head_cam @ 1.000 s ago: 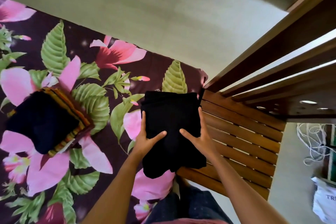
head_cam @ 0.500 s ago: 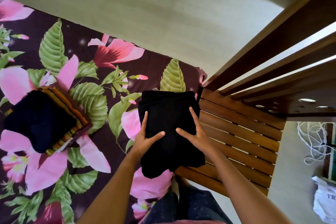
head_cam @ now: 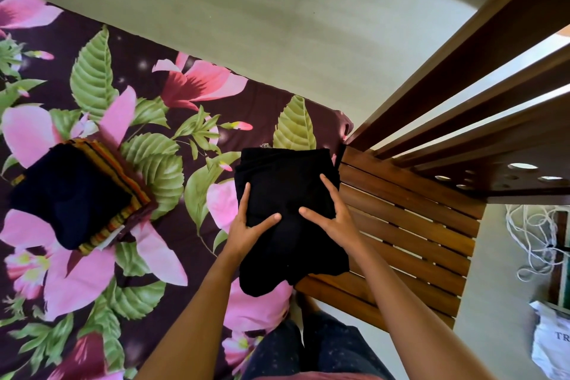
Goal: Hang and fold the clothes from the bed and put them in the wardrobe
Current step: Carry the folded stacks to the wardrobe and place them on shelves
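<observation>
A folded black garment (head_cam: 287, 176) lies at the corner of the bed (head_cam: 191, 108), which has a dark sheet with pink flowers and green leaves. My left hand (head_cam: 246, 225) rests flat on the garment's left edge, fingers straight and thumb spread across the cloth. My right hand (head_cam: 333, 216) lies flat on its right side in the same way. The garment's near end hangs over the bed's edge. To the left on the bed sits a stack of folded clothes (head_cam: 74, 194), dark navy on top with striped orange cloth beneath.
A wooden slatted footboard (head_cam: 410, 225) stands right of the garment, with wooden rails (head_cam: 462, 102) rising behind it. A white cord (head_cam: 530, 237) and a white bag (head_cam: 552, 342) lie on the floor at far right. Pale floor stretches beyond the bed.
Both hands have slid slightly inward and down over the black garment, smoothing it. The garment and the stack stay in place.
</observation>
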Demonstrator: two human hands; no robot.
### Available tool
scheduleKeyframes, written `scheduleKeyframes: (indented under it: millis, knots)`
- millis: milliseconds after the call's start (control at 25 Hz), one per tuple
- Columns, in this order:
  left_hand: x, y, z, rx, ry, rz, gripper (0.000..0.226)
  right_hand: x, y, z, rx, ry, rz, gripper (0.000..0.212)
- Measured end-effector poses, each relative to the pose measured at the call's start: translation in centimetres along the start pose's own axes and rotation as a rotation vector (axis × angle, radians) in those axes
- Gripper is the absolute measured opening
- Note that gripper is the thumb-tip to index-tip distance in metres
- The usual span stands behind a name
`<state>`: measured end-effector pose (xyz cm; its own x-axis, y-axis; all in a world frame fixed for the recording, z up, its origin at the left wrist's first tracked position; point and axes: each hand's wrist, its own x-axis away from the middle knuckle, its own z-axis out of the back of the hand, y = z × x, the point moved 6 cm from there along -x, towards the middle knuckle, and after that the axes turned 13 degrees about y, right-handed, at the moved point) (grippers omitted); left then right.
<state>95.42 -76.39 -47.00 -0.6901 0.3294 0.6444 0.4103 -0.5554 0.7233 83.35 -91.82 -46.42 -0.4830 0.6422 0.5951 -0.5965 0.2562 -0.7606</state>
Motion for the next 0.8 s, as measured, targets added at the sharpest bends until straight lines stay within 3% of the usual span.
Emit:
scheduleKeyframes:
  millis: [400, 800]
  knots:
    - [2.3, -3.4, 0.8, 0.008, 0.014, 0.082, 0.091, 2.0, 2.0, -1.1, 0.000, -0.136, -0.095, 0.092]
    - [3.3, -4.3, 1.1, 0.006, -0.004, 0.109, 0.097, 3.7, 2.9, -1.3, -0.006, -0.073, -0.067, 0.096]
